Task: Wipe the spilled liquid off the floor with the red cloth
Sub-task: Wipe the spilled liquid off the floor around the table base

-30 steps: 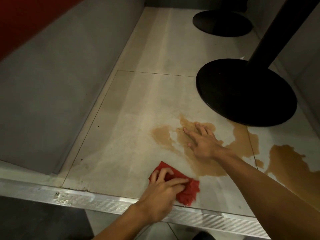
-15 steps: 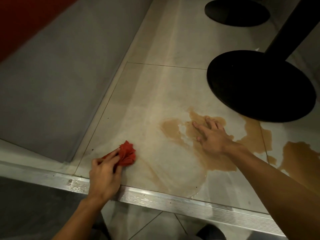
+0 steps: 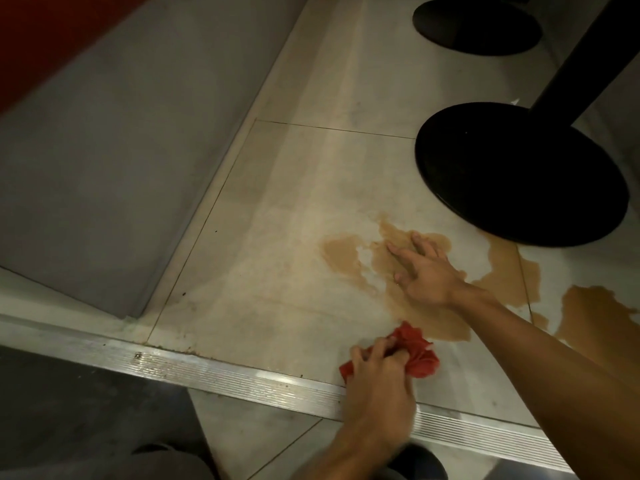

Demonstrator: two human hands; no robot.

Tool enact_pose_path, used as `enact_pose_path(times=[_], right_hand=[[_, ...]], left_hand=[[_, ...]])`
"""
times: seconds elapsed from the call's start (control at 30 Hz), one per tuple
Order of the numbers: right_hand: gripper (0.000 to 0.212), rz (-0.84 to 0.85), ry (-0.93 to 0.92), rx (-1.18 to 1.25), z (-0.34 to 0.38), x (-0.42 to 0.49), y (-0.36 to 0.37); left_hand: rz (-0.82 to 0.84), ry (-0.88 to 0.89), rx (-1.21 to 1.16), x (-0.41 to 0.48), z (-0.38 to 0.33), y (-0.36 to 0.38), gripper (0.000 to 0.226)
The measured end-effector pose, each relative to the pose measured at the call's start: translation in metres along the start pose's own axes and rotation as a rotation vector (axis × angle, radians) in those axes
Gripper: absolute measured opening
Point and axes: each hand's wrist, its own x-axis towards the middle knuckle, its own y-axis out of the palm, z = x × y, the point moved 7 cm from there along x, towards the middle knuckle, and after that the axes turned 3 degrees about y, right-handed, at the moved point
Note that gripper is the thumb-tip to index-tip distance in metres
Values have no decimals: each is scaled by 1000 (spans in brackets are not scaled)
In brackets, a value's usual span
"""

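A brown liquid spill (image 3: 346, 258) spreads over the pale floor tiles, with a larger pool (image 3: 595, 320) at the right. My left hand (image 3: 377, 379) grips a crumpled red cloth (image 3: 420, 358) pressed on the floor at the spill's near edge, just beyond the metal strip. My right hand (image 3: 427, 271) lies flat with fingers spread on the wet tile in the middle of the spill, holding nothing.
A black round table base (image 3: 519, 174) with its pole stands right behind the spill; a second base (image 3: 478, 26) lies farther back. A grey bench wall (image 3: 121, 161) runs along the left. A ribbed metal threshold strip (image 3: 242, 375) crosses the foreground.
My left hand has swept the red cloth from the left side of the tile back to the right, up to the spill's near edge. My right hand stays planted.
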Motion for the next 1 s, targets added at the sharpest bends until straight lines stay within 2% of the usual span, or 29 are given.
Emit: enact_pose_path(times=[0.1, 0.2, 0.27, 0.33, 0.4, 0.43, 0.5, 0.67, 0.77, 0.83, 0.93, 1.0], right_hand=[[51, -61, -37, 128, 1, -10, -10], [33, -199, -68, 340, 2, -30, -26], [25, -264, -30, 545, 3, -49, -33], [29, -277, 24, 750, 5, -70, -35], [53, -176, 29, 944, 17, -89, -31], [61, -91, 9, 1026, 26, -96, -28], [62, 65, -78, 1157, 48, -106, -31], [45, 178, -139, 1281, 80, -110, -74], [56, 200, -92, 1262, 89, -108, -93], [54, 163, -28, 1255, 91, -105, -104], [38, 59, 126, 1241, 84, -100, -108], [26, 25, 230, 1224, 75, -104, -100]], left_hand=[[75, 11, -207, 8, -12, 10, 32], [146, -112, -597, 18, -12, 1, 23], [132, -202, -828, 27, -8, -15, 16], [76, -278, -963, 35, -4, -36, 15], [42, -322, -1034, 43, -5, -57, 15], [50, -321, -1053, 48, -9, -69, 15], [101, -292, -1063, 57, -21, -95, 16], [355, -254, -976, 72, -54, -152, 27], [479, -297, -1041, 77, -65, -176, 47], [551, -284, -1050, 85, -66, -187, 59], [623, -178, -967, 97, -49, -193, 57], [541, -87, -806, 105, -18, -188, 46]])
